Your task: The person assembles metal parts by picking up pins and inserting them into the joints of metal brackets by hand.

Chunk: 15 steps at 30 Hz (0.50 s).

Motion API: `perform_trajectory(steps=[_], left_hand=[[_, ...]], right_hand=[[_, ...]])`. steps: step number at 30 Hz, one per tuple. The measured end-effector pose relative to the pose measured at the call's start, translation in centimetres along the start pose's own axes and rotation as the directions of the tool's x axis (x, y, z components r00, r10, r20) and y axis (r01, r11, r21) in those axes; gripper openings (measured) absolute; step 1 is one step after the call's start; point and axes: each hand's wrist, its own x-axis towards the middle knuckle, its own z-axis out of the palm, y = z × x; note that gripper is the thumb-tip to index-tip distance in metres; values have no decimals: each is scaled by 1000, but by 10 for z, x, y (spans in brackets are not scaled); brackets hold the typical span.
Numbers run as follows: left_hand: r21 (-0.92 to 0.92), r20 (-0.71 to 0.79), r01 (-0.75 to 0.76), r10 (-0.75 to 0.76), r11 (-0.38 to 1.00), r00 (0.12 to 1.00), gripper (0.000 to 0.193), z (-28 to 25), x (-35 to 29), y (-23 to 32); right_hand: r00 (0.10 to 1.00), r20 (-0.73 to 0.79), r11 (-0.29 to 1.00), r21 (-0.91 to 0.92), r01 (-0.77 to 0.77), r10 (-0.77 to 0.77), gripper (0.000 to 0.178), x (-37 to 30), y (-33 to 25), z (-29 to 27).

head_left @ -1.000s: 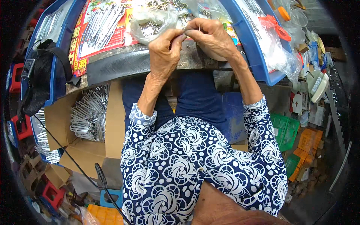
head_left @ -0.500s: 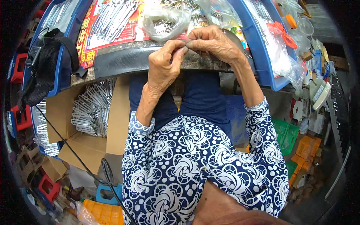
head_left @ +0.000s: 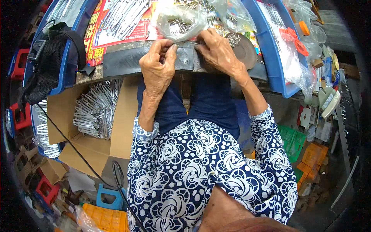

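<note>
My left hand [head_left: 158,65] is raised at the near edge of the workbench, thumb and forefinger pinched on something too small to make out. My right hand [head_left: 221,53] reaches over the bench edge, fingers bent and thumb apart from the forefinger; nothing shows between them. Just beyond both hands lies a clear plastic bag [head_left: 163,29] with its mouth rolled open around small metal parts [head_left: 178,28]. Beside my right hand sits a round brown dish [head_left: 247,53] with tiny metal pieces on it. Long thin metal pieces [head_left: 125,19] are heaped on the red printed sheet [head_left: 92,40].
Blue trays [head_left: 285,87] flank the bench, the left one with a black mesh strap bag [head_left: 48,65] over it. Below on the left, an open cardboard box [head_left: 118,135] contains many metal pieces. A black cable [head_left: 83,160] runs past my left side. Green [head_left: 291,143] and orange crates [head_left: 315,154] stand right.
My hands have moved apart from their meeting point. The left has drawn leftward, still pinched; the right has turned down toward the bench beside the bag, uncovering the brown dish.
</note>
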Motion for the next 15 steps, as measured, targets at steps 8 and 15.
perform_trajectory(steps=[8,15], left_hand=[[12,-3,-5,6,1000,1000,9,-3,-2,-5],[-42,32,49,-47,998,998,8,-1,-1,-4]], right_hand=[[979,-198,999,24,48,-42,9,33,-13,-11],[924,23,908,-175,380,-382,10,61,0,5]])
